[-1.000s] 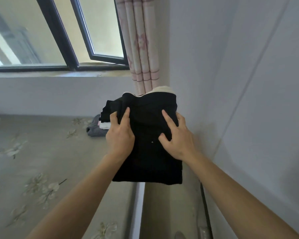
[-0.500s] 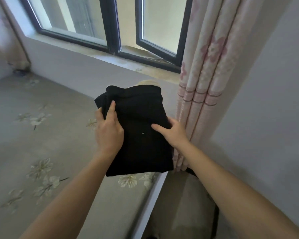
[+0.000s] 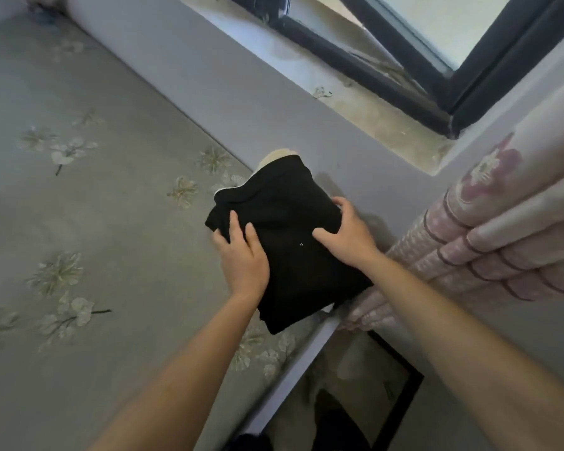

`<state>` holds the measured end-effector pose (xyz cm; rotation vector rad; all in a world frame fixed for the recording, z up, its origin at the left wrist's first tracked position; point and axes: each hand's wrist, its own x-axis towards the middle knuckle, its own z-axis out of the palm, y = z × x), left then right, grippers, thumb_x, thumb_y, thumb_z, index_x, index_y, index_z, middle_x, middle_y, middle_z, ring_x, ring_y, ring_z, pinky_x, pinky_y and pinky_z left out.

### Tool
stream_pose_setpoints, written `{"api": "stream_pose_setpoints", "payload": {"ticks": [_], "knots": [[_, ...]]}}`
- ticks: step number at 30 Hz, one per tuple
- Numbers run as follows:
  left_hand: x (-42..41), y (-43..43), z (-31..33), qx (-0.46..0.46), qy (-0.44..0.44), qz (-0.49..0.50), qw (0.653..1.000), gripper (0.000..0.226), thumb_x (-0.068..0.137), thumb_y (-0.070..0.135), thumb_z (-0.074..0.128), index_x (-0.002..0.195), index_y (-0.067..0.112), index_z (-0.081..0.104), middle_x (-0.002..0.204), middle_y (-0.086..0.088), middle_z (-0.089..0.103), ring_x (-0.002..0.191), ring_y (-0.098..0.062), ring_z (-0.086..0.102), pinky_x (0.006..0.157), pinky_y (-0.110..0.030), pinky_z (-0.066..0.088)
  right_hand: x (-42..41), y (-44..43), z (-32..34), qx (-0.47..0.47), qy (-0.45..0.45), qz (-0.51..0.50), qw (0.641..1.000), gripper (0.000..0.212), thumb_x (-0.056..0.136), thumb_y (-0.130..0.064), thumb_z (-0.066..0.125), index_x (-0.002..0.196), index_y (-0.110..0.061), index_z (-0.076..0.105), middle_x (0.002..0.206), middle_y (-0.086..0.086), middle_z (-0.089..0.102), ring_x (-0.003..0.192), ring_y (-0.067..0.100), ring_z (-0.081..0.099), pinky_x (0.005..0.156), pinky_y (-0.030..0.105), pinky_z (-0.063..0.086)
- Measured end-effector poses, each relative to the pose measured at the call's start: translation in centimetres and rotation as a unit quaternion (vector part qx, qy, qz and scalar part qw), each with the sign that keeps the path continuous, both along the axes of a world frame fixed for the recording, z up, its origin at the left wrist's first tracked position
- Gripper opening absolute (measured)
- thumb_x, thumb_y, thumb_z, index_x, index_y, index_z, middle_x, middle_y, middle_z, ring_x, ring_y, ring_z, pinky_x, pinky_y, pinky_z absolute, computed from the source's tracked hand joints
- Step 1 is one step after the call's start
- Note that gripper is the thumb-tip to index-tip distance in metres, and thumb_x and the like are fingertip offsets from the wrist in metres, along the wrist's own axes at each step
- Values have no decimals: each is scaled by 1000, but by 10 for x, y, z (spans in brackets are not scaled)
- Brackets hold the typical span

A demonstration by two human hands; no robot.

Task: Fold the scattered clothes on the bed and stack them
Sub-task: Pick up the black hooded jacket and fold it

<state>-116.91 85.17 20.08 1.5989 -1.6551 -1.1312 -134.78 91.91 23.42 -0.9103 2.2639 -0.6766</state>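
Note:
A folded black garment point(image 3: 284, 219) is held over the bed's right corner, near the wall. A cream folded piece point(image 3: 279, 156) peeks out under its far edge. My left hand point(image 3: 243, 258) grips the garment's left side, thumb on top. My right hand point(image 3: 345, 229) holds its right side with the fingers spread over the cloth. Whatever lies beneath the bundle is hidden. The grey bed sheet point(image 3: 111, 206) with pale flower prints fills the left of the view.
A grey wall point(image 3: 228, 92) and a window sill point(image 3: 365, 102) with a black frame run behind the bed. A pink checked curtain point(image 3: 489, 242) hangs at the right. A gap with a dark-edged floor item point(image 3: 388, 385) lies beside the bed's edge.
The view has tilted down and swung left. The bundle stays between both hands and now sits lower, over the bed corner. My right hand has spread further onto the cloth.

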Motion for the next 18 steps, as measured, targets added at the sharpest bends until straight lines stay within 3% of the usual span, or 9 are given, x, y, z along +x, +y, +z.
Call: {"api": "stream_pose_setpoints", "payload": {"ticks": [3, 6, 8, 11, 13, 15, 16, 18], "knots": [[-46, -9, -22, 51, -4, -27, 998, 64, 103, 33, 43, 158, 24, 11, 159, -12, 6, 142, -28, 28, 113, -32, 27, -53, -34, -21, -9, 73, 42, 996, 72, 84, -41, 66, 147, -32, 33, 143, -5, 51, 125, 20, 54, 101, 39, 46], [-86, -19, -57, 162, -20, -70, 984, 72, 102, 27, 45, 159, 25, 2, 161, -14, -5, 142, -27, 27, 105, -24, 26, -100, -60, -62, 62, 161, 96, 980, 70, 93, -38, 59, 154, -26, 27, 153, 6, 39, 137, 27, 42, 108, 45, 40], [-98, -26, -83, 232, -27, -110, 966, 74, 102, 33, 50, 159, 30, 3, 161, -14, -4, 145, -29, 25, 113, -30, 24, -114, -62, -94, 106, 233, 121, 959, 66, 97, -29, 54, 157, -19, 27, 151, 15, 36, 136, 33, 40, 110, 47, 39], [-96, -37, -106, 248, -49, -124, 960, 71, 98, 42, 55, 156, 37, 15, 159, -11, 4, 145, -31, 23, 117, -38, 24, -105, -41, -128, 51, 268, 90, 958, 60, 100, -26, 50, 155, -15, 30, 152, 19, 36, 138, 35, 39, 113, 51, 38], [-98, -44, -104, 179, -158, -88, 967, 62, 97, 48, 50, 153, 35, 27, 155, -15, 13, 144, -36, 21, 117, -47, 23, -93, -29, -128, 24, 251, 49, 966, 68, 100, -47, 46, 157, -18, 23, 160, 19, 23, 148, 35, 24, 120, 53, 25], [-107, -53, -93, 41, -311, -53, 948, 60, 97, 51, 45, 152, 32, 28, 156, -20, 12, 145, -41, 13, 116, -55, 15, -80, -20, -119, 54, 252, 70, 964, 91, 92, -75, 36, 160, -21, 10, 165, 20, 5, 153, 38, 5, 121, 57, 5], [-116, -60, -88, -41, -351, -70, 933, 63, 97, 53, 42, 153, 32, 24, 159, -21, 7, 147, -41, 7, 116, -58, 9, -73, -15, -116, 76, 251, 103, 960, 104, 84, -87, 31, 160, -23, 1, 165, 21, -5, 152, 41, -4, 119, 59, -3], [-139, -78, -88, -152, -381, -213, 887, 65, 99, 60, 29, 156, 38, 8, 164, -15, -7, 150, -38, -8, 115, -63, -3, -69, -7, -120, 123, 231, 169, 950, 126, 66, -102, 27, 158, -27, -14, 162, 20, -25, 148, 45, -20, 114, 64, -13]]}}
